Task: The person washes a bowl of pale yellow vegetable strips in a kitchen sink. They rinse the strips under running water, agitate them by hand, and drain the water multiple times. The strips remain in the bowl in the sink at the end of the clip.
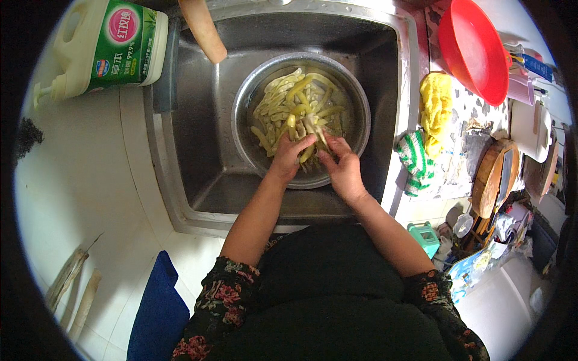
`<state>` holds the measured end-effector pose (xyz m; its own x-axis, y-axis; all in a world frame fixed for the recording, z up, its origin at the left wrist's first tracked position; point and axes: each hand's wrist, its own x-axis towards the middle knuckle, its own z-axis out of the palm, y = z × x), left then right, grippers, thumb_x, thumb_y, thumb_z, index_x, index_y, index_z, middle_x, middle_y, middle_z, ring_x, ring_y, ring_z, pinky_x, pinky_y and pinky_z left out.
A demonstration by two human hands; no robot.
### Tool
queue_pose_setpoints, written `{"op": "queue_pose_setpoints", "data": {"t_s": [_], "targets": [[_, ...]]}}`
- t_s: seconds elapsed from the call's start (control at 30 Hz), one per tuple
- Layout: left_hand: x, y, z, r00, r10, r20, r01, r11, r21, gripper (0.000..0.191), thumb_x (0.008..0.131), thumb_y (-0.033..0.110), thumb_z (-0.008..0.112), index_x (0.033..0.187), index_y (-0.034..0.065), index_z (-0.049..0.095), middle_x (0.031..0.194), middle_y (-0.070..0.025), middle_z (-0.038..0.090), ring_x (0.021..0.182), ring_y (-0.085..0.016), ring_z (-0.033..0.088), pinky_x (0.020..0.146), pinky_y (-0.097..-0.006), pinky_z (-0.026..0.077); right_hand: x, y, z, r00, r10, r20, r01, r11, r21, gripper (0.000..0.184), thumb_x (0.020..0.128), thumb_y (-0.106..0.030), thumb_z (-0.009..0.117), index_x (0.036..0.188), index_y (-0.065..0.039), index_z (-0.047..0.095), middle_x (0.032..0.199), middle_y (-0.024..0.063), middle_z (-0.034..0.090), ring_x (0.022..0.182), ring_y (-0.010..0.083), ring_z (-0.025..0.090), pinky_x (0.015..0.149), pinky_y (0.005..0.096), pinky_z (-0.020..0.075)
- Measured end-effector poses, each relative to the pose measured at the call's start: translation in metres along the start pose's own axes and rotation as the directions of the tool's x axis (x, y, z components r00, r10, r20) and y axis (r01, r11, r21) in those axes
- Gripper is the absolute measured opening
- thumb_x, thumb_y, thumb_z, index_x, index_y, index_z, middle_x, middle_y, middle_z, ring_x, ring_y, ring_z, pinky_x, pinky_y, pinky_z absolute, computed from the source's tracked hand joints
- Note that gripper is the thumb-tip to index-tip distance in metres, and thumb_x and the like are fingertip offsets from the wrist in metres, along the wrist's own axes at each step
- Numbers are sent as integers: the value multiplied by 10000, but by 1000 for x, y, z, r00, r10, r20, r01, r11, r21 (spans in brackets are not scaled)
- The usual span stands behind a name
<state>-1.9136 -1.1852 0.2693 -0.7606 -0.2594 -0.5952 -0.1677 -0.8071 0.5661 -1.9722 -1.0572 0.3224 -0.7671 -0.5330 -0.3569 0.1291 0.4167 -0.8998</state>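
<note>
A round stainless steel basin [237,119] sits in the metal sink [198,144] before me. Many pale yellow-green bean pods [280,99] fill it, with what looks like water around them. Over the near side of the basin, my left hand [288,157] grips a few bean pods [309,128] between thumb and fingers. Facing it, my right hand [347,169] has its thumb and fingers closed on the same small bunch. The fingers partly hide the pods they hold.
A wooden-looking handle [205,31] juts over the sink's far left, beside a large detergent jug [122,49]. Along the right counter are a red plastic basin [474,49], a yellow cloth [435,104], a green-striped cloth [416,160], a round wooden board [490,176] and a cleaver [505,173].
</note>
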Motion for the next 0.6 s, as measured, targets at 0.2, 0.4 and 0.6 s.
{"op": "queue_pose_setpoints", "data": {"t_s": [0.2, 0.4, 0.6], "targets": [[2, 2, -4, 995, -41, -86, 22, 977, -213, 400, 769, 80, 686, 1140, 37, 546, 1026, -49, 615, 932, -181, 606, 829, -333, 491, -1, -10, 1, 989, 150, -1, -149, 979, 140, 290, 838, 15, 610, 1128, 10, 611, 951, 90, 573, 831, 163, 601, 677, 259, 495], [7, 2, -11, 988, -99, -117, 82, 986, -144, 406, 784, 85, 667, 1164, 25, 534, 1014, -64, 627, 955, -205, 605, 847, -342, 492, 1, 1, -4, 974, 9, -228, 20, 992, 122, 276, 809, 61, 618, 1077, 5, 650, 907, 68, 585, 811, 135, 589, 718, 243, 491], [3, 1, -1, 996, -90, -12, 84, 962, -260, 412, 799, 88, 633, 1188, 14, 521, 1094, -102, 626, 1009, -231, 596, 902, -378, 476, -7, -8, 4, 991, -128, -35, 132, 978, 162, 353, 778, 58, 639, 1124, -4, 614, 1181, 93, 575, 1115, 193, 530, 941, 296, 427]]}}
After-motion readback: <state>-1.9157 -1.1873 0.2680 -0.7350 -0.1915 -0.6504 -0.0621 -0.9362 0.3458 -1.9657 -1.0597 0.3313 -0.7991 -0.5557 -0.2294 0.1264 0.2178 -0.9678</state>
